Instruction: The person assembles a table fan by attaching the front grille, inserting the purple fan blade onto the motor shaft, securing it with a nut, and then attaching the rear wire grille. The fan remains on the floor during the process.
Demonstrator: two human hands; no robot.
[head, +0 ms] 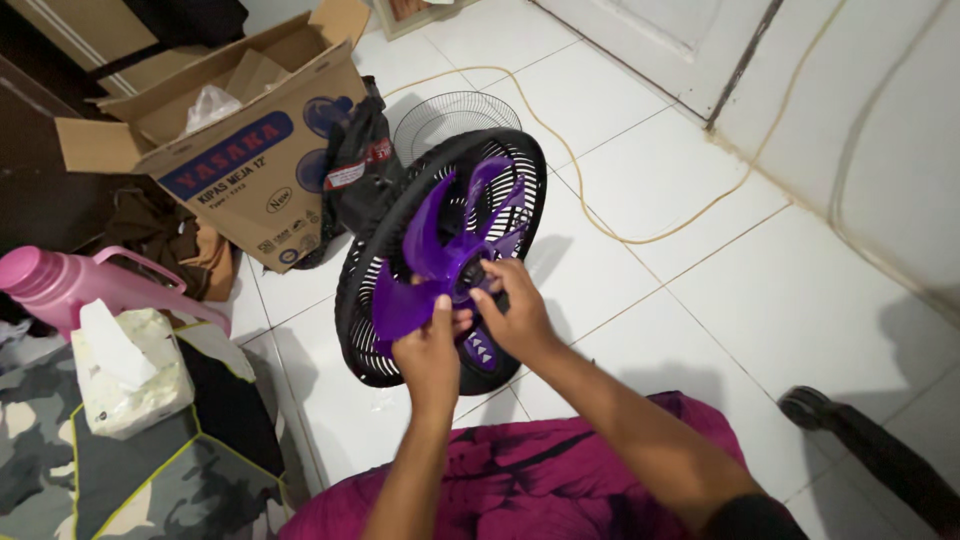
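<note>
The white tiled floor (700, 300) carries everything here. On it, at the upper left, stands an open cardboard box (240, 160) with its flaps spread. In front of the person, a black fan guard (400, 260) stands tilted on the floor, leaning back toward a dark bundle (355, 170) just behind it. A second, thinner wire grille (440, 115) lies flat on the floor beyond the guard. A yellowish cord (600, 215) loops across the tiles toward the wall.

Inside the black guard sits the purple fan blade (440, 250), its vanes spread across the guard's face. The left hand (428, 350) grips the lower vane, its fingers clamped on the blade's edge with the thumb on top. The right hand (512, 310) is at the blade's hub, fingers curled together around what seems to be the centre cap, though the hand hides it.

At the far left stand a pink flask (60, 285) and, just beside it, a soft pack of tissues (130, 370).
</note>
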